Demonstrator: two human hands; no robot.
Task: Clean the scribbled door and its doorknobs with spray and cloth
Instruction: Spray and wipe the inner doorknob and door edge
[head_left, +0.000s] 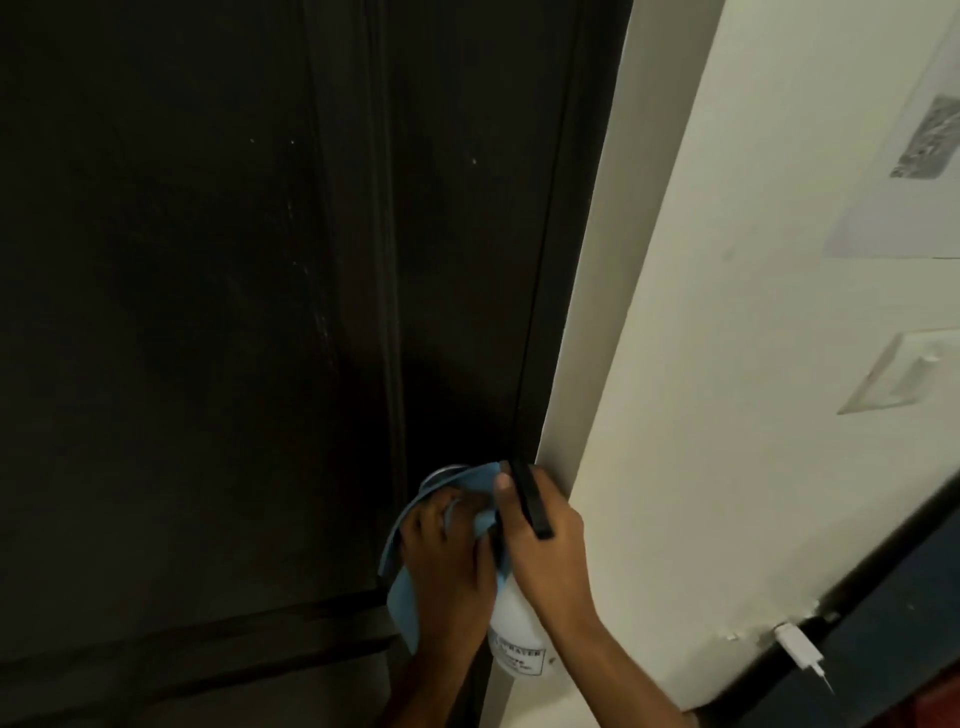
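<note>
A dark brown door (208, 312) fills the left of the head view, with faint pale marks near its middle. My left hand (447, 566) grips a blue cloth (402, 597) wrapped over the silver doorknob (441, 475), of which only a sliver of the top edge shows. Right beside it, my right hand (545, 540) holds a white spray bottle (517, 639) by its black trigger head (530, 499), the bottle hanging below the hand.
The door's black edge meets a cream door frame and wall (727, 364) on the right. A light switch plate (893, 374) and a paper sheet (909, 156) are on that wall. A white charger plug (800, 649) sits low on the dark skirting.
</note>
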